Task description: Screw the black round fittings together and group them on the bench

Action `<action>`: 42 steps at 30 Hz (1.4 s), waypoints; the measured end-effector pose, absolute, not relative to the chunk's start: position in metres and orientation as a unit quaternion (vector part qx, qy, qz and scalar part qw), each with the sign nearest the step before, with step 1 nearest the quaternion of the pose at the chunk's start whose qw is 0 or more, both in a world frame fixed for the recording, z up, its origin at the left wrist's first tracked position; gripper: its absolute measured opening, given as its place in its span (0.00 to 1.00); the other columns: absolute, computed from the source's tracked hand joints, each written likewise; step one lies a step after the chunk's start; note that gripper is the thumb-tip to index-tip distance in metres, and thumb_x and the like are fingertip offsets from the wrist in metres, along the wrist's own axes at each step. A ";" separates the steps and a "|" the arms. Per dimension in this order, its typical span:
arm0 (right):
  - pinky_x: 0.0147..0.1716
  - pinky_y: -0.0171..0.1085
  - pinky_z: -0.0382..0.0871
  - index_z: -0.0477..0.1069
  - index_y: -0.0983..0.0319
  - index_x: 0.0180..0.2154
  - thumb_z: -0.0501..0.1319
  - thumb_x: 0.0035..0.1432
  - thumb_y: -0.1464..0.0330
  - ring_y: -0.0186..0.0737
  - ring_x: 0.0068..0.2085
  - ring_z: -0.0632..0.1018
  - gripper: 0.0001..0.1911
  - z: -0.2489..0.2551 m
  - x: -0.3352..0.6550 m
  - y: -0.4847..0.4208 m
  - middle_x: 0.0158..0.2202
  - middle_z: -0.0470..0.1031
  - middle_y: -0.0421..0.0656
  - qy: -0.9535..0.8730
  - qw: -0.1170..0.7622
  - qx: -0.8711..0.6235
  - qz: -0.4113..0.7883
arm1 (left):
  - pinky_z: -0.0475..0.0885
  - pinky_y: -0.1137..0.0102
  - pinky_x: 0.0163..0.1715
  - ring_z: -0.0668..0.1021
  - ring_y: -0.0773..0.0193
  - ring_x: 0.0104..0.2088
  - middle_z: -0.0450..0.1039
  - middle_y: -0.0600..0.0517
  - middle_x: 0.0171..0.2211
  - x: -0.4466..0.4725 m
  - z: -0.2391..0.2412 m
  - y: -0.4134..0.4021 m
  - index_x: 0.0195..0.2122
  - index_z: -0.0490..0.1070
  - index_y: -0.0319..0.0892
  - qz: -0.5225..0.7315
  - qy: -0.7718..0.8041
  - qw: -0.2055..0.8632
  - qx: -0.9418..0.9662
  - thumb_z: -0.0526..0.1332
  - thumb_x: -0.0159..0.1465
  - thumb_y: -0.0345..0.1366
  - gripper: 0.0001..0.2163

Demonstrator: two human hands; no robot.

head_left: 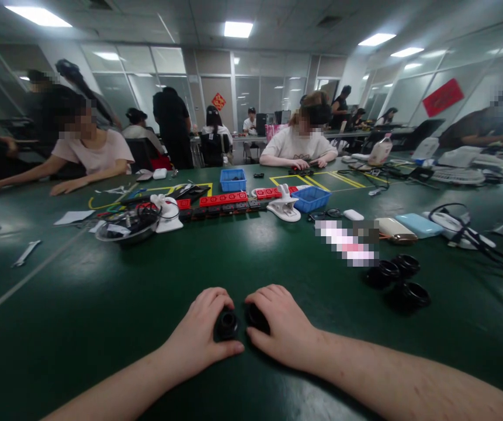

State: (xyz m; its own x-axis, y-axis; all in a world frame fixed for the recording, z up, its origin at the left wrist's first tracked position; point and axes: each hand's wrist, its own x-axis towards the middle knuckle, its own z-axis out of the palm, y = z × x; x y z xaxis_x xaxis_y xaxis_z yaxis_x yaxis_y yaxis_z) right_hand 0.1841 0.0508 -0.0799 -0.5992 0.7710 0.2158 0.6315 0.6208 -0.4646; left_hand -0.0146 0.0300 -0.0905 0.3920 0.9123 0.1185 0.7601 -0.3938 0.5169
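My left hand (196, 327) is curled around a small black cylindrical part (227, 323) with a round hole in its end. Thumb and fingers lie on either side of it, low over the green table (155, 280). My right hand (284, 327) wraps round a second black rounded part (257, 319), mostly covered by the fingers. A narrow gap separates the two hands, and the parts do not touch. To the right of my right hand stand several black ring-shaped pieces with open tops (412, 294), grouped together.
Across the table runs a row of red-topped blocks (222, 200) between white clip stands (285, 206). Nearby are blue baskets (310, 200), a bowl of cables (126, 234) and a wrench (27, 253). Pouches, a phone-like item and cables lie right. A person (299, 146) sits opposite.
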 end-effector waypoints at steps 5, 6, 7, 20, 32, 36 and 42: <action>0.45 0.44 0.59 0.66 0.62 0.43 0.62 0.49 0.62 0.42 0.43 0.67 0.20 -0.080 0.185 0.050 0.40 0.69 0.44 -0.870 0.196 -0.415 0.182 | 0.63 0.54 0.46 0.65 0.48 0.49 0.62 0.48 0.44 -0.017 -0.094 0.031 0.39 0.64 0.45 0.200 0.525 0.185 0.806 0.70 0.43 0.44 0.24; 0.45 0.44 0.59 0.66 0.62 0.43 0.62 0.49 0.61 0.42 0.43 0.67 0.20 -0.080 0.185 0.050 0.40 0.69 0.45 -0.868 0.193 -0.419 0.183 | 0.63 0.54 0.46 0.65 0.48 0.48 0.62 0.49 0.44 -0.018 -0.094 0.031 0.39 0.64 0.45 0.199 0.527 0.184 0.805 0.70 0.42 0.45 0.24; 0.45 0.44 0.59 0.66 0.62 0.43 0.61 0.50 0.60 0.43 0.43 0.67 0.19 -0.079 0.185 0.050 0.40 0.69 0.45 -0.867 0.190 -0.423 0.183 | 0.63 0.54 0.46 0.65 0.48 0.48 0.62 0.49 0.44 -0.018 -0.094 0.031 0.39 0.64 0.45 0.197 0.528 0.184 0.805 0.70 0.42 0.45 0.25; 0.43 0.44 0.59 0.66 0.61 0.44 0.60 0.51 0.59 0.43 0.42 0.67 0.19 -0.079 0.184 0.050 0.40 0.68 0.45 -0.866 0.179 -0.433 0.175 | 0.62 0.54 0.46 0.64 0.48 0.47 0.61 0.49 0.43 -0.017 -0.094 0.031 0.39 0.64 0.45 0.191 0.531 0.200 0.801 0.70 0.44 0.45 0.24; 0.43 0.42 0.58 0.63 0.62 0.29 0.63 0.45 0.67 0.38 0.36 0.66 0.10 -0.079 0.184 0.050 0.31 0.67 0.40 -0.862 0.212 -0.430 0.163 | 0.64 0.57 0.43 0.65 0.50 0.45 0.62 0.49 0.41 -0.016 -0.088 0.031 0.37 0.64 0.44 0.183 0.533 0.199 0.802 0.71 0.42 0.42 0.23; 0.44 0.42 0.57 0.65 0.62 0.30 0.63 0.46 0.68 0.38 0.37 0.67 0.08 -0.080 0.184 0.050 0.32 0.68 0.40 -0.867 0.206 -0.425 0.159 | 0.64 0.57 0.44 0.65 0.49 0.45 0.62 0.49 0.41 -0.016 -0.090 0.032 0.38 0.64 0.44 0.180 0.528 0.200 0.805 0.71 0.42 0.42 0.24; 0.46 0.42 0.55 0.70 0.60 0.32 0.63 0.48 0.67 0.38 0.39 0.68 0.07 -0.079 0.185 0.052 0.35 0.69 0.40 -0.874 0.198 -0.414 0.159 | 0.63 0.57 0.45 0.65 0.50 0.46 0.62 0.49 0.42 -0.015 -0.088 0.032 0.38 0.64 0.44 0.174 0.534 0.208 0.801 0.70 0.44 0.43 0.22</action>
State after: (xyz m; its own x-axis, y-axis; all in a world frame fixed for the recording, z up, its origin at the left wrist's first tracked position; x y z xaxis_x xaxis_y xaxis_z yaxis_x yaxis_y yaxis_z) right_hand 0.1854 0.0516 -0.0792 -0.5795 0.7863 0.2144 0.6602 0.6071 -0.4422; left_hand -0.0149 0.0319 -0.0877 0.3694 0.9276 0.0564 0.7828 -0.3433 0.5190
